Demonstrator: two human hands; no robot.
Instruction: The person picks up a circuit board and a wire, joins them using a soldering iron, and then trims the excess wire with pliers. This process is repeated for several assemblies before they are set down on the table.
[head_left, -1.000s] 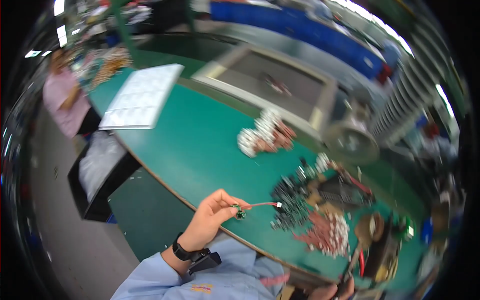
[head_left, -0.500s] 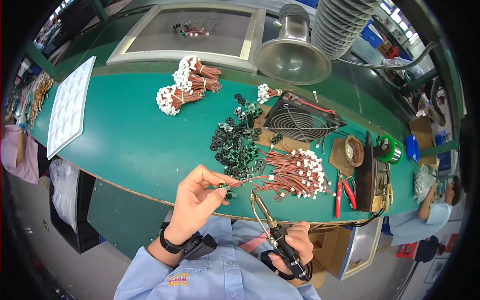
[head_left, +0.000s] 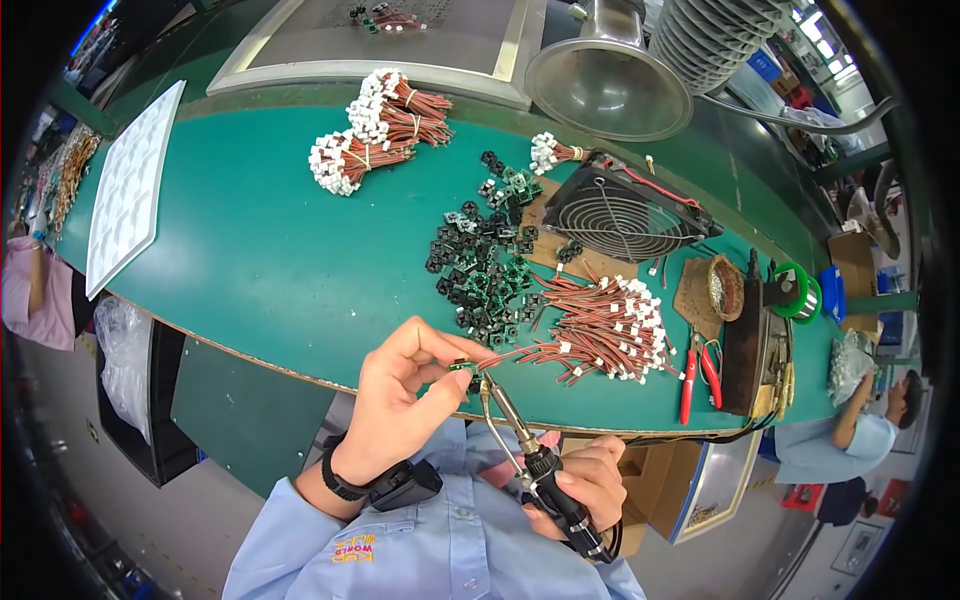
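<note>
Between the thumb and fingers of my left hand (head_left: 415, 395) is a small green circuit board (head_left: 466, 369), with red-and-black wires (head_left: 512, 355) running from it toward the wire pile. My right hand (head_left: 592, 488) grips a black-handled soldering iron (head_left: 540, 468) with a thin metal tube along its barrel. The iron's tip meets or nearly meets the board; actual contact is too small to tell. Just beyond lies a heap of black and green small boards (head_left: 485, 265). To its right spreads a pile of red-and-black wires with white connectors (head_left: 605, 325).
Banded wire bundles (head_left: 385, 120) lie at the back. A black fan (head_left: 620, 215) stands near a metal extraction hood (head_left: 610, 90). Red-handled pliers (head_left: 688, 385), a tip-cleaner holder (head_left: 725, 290) and a green solder spool (head_left: 800, 292) are right. A white tray (head_left: 135, 190) sits left.
The soldering iron has moved up and left, bringing its tip to the board in my left hand. The view has shifted slightly, so the bench items appear higher.
</note>
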